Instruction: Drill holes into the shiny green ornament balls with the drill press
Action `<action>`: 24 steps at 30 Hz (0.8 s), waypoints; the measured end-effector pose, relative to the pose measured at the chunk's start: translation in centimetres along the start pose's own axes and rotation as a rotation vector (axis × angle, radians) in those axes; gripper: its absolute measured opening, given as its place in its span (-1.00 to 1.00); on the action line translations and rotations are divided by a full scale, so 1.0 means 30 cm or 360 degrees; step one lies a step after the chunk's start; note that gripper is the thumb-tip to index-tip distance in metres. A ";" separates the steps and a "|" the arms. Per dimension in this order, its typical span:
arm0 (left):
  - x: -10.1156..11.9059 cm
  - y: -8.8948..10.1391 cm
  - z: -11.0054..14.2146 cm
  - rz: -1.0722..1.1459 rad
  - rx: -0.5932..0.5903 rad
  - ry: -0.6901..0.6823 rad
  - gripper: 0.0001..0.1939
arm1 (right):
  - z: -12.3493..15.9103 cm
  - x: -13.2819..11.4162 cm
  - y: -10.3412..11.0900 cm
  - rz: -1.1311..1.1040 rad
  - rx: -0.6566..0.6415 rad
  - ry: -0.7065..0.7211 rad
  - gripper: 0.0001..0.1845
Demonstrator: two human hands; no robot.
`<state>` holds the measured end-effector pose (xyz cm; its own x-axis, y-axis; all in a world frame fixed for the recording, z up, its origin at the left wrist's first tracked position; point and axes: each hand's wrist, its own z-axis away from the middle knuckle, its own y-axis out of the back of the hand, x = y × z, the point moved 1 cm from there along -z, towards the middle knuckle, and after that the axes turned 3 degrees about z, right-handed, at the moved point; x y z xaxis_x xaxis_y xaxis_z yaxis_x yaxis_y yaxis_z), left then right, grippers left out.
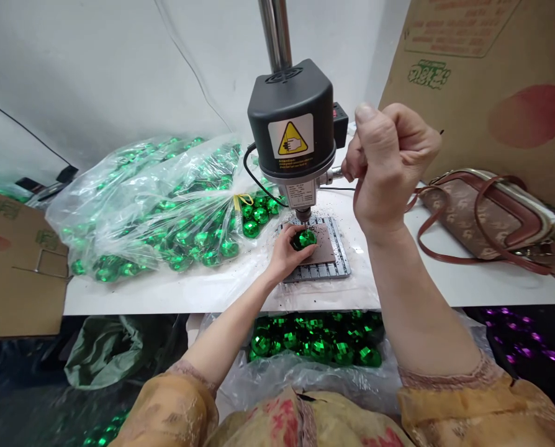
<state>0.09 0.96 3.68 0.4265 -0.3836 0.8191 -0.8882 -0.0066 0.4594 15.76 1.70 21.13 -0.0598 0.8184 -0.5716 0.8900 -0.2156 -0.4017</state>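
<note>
A small drill press (290,124) with a black motor housing stands on the white table. Beneath its chuck (303,214), my left hand (287,251) is closed around a shiny green faceted ball (306,238). The ball is held over a flat board (321,244) on the slotted grey base plate (338,268). My right hand (389,155) is raised at the machine's right side, with its fingers curled round the feed lever (336,174). Most of the lever is hidden by the fingers. Dark specks lie about the base.
Left of the press lies a clear plastic bag (156,211) of green balls, with several loose ones (259,215) beside it. More green balls (315,341) fill a plastic-lined container below the table edge. A brown handbag (482,217) and a large carton (491,81) stand at right.
</note>
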 end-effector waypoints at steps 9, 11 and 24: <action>-0.033 -0.047 0.034 0.0139 0.0161 0.0116 -0.50 | 0.014 -0.008 0.013 -0.0040 -0.0052 0.0040 -0.47; -0.038 -0.045 0.036 0.0123 0.0160 0.0119 -0.49 | 0.031 0.000 0.020 -0.0019 -0.0021 0.0077 -0.47; -0.041 -0.047 0.040 0.0185 0.0150 0.0177 -0.46 | 0.106 0.048 0.051 -0.0101 0.0038 0.0326 -0.42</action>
<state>0.61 0.32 1.61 0.3316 -0.2824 0.9002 -0.9425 -0.0569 0.3294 15.60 0.85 17.43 -0.0202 0.9214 -0.3881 0.8762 -0.1706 -0.4507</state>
